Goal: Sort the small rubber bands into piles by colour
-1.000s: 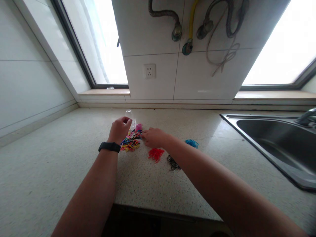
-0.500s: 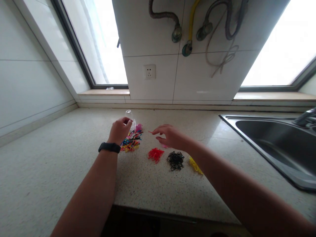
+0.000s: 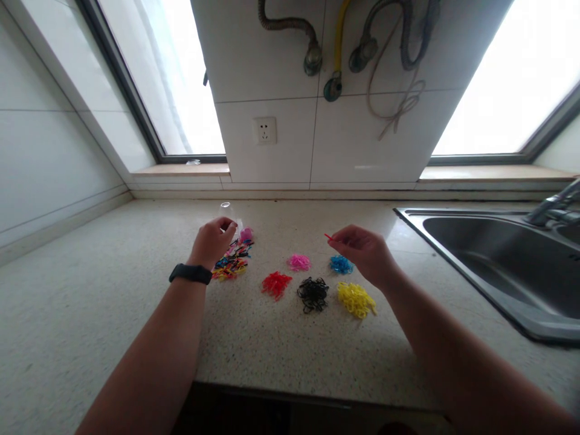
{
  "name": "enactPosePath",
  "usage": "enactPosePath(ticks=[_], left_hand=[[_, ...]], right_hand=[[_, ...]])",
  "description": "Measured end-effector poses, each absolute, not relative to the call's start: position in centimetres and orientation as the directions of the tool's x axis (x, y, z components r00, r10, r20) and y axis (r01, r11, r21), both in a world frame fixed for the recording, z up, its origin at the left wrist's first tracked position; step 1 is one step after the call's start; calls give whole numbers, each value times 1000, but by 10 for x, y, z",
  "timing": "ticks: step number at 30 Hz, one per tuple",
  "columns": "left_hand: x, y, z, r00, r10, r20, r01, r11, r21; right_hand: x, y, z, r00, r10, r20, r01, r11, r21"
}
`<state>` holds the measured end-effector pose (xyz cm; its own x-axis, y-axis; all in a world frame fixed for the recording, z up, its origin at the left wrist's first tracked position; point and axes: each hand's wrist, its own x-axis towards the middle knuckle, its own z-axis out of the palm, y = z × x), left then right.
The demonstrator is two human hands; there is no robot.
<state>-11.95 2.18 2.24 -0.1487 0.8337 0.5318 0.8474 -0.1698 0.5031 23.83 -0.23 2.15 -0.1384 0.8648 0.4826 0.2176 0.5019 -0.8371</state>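
Note:
My right hand is raised over the counter, pinching a small red rubber band between thumb and fingertips. Below it lies a blue pile of rubber bands. At the left, my left hand is closed in a pinch beside a mixed-colour pile of bands; what its fingertips hold is too small to name. A clear plastic cup stands upside down just behind that hand, partly covered by it. Sorted piles lie between the hands: pink, red, black and yellow.
A steel sink with a faucet is set into the speckled counter on the right. The tiled wall behind carries a socket and hoses. The counter's front edge runs along the bottom.
My right hand has moved right with the red rubber band, from near the mixed pile to above the blue pile. The pink, blue and yellow piles are now uncovered. My left hand stays by the cup.

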Motion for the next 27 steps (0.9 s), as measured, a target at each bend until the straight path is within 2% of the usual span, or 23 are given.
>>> enactPosePath(ticks=[14, 27], left_hand=[[-124, 25, 17, -125, 831, 542, 869, -171, 463], [-123, 24, 18, -131, 827, 546, 862, -177, 476]], right_hand=[[232, -7, 22, -181, 860, 477, 92, 498, -862], [230, -11, 27, -199, 858, 474, 3, 484, -875]])
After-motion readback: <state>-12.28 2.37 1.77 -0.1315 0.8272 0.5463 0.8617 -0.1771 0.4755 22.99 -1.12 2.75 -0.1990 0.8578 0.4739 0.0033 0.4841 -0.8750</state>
